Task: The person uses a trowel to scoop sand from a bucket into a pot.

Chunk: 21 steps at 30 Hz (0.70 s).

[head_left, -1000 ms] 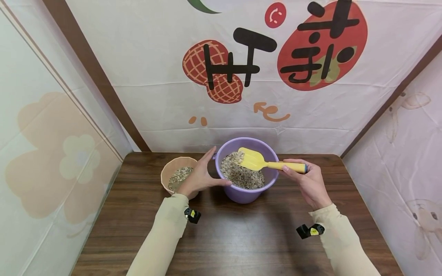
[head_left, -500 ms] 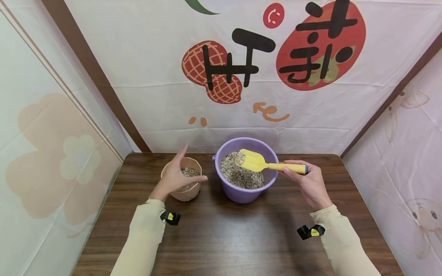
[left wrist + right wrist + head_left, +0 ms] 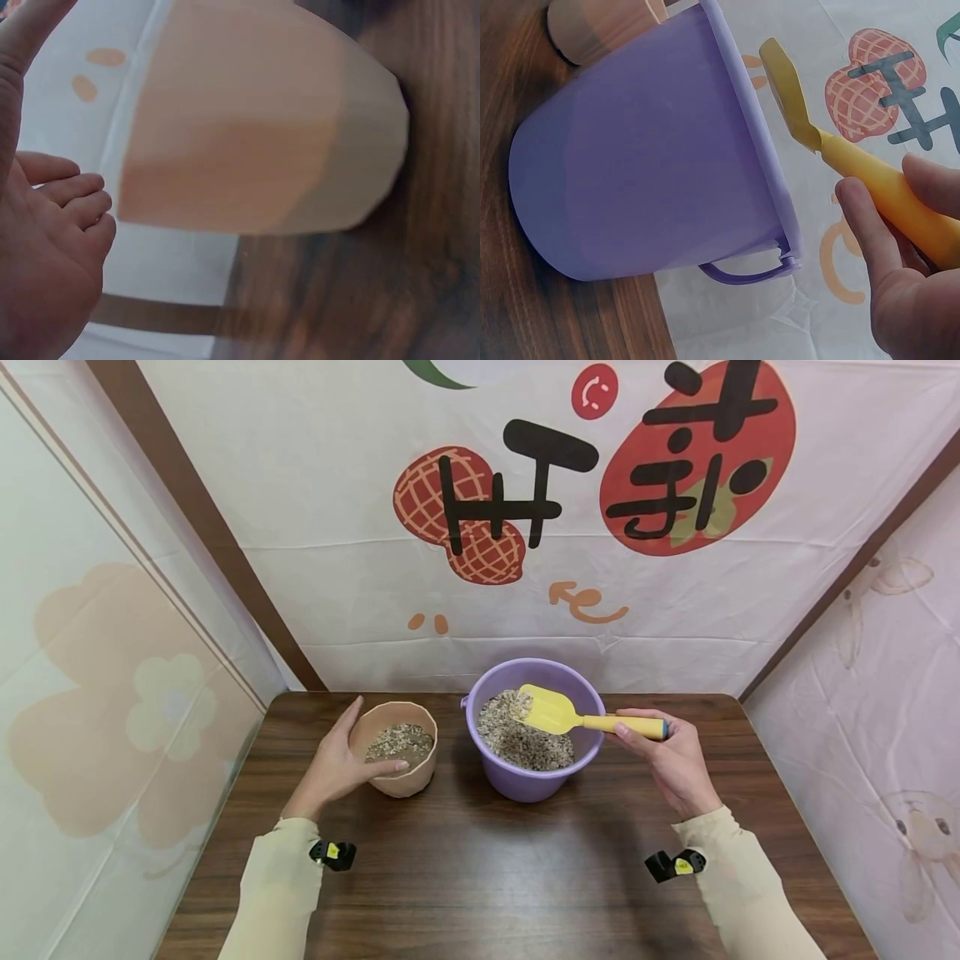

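My right hand [image 3: 678, 764] holds a yellow scoop [image 3: 551, 712] by its handle, its blade over the purple bucket [image 3: 525, 787]. Some pale gravel lies at the blade's tip, and more grey-brown gravel [image 3: 525, 742] fills part of the bucket. In the right wrist view, thumb and fingers pinch the scoop's handle [image 3: 889, 184] above the rim. My left hand [image 3: 330, 770] is beside the peach-coloured plant pot [image 3: 403, 785], thumb and fingers spread around its left and near sides. The left wrist view shows these fingers [image 3: 86, 199] relaxed, apart from the pot's wall. Gravel partly fills this pot too.
Pot and bucket stand side by side near the back of a dark wooden table [image 3: 480, 893]. A printed white cloth [image 3: 360, 593] hangs right behind it, with cloth walls at both sides. The bucket's purple handle [image 3: 742, 277] hangs at its side.
My left hand has left the purple bucket's rim and moved left across the plant pot to its left side. My right hand and the scoop have stayed almost still over the bucket.
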Tool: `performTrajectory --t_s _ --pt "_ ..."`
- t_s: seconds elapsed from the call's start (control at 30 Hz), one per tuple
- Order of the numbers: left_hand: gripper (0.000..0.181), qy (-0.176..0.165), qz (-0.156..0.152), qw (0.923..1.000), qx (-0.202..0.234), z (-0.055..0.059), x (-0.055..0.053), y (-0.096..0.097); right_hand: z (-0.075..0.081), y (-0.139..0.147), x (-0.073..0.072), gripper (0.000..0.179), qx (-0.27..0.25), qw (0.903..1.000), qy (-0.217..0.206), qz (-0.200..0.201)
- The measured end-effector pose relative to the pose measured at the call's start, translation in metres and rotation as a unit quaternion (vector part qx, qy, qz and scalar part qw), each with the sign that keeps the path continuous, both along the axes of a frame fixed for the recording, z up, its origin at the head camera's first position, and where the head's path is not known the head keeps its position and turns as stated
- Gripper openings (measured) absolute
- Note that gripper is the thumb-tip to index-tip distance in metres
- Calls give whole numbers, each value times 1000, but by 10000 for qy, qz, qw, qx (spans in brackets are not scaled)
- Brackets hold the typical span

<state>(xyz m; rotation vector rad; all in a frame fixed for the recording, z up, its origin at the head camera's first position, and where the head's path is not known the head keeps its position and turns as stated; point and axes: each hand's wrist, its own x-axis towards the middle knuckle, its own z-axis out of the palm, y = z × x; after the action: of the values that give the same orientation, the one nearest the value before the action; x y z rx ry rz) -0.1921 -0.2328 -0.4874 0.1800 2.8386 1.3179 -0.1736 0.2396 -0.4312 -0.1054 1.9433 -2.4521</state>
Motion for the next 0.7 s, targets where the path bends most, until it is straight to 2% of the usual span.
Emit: performTrajectory --t_s 0.33,0.57,0.7 --pt "136 -27 41 9999 114 -25 5 -9 1 0 0 31 67 10000 -41 -3" --pt "134 2 112 9995 289 -33 6 -9 1 -1 0 30 31 10000 -20 28" --pt "133 -4 132 9993 357 -35 5 -9 2 -5 1 36 14 10000 -7 41"
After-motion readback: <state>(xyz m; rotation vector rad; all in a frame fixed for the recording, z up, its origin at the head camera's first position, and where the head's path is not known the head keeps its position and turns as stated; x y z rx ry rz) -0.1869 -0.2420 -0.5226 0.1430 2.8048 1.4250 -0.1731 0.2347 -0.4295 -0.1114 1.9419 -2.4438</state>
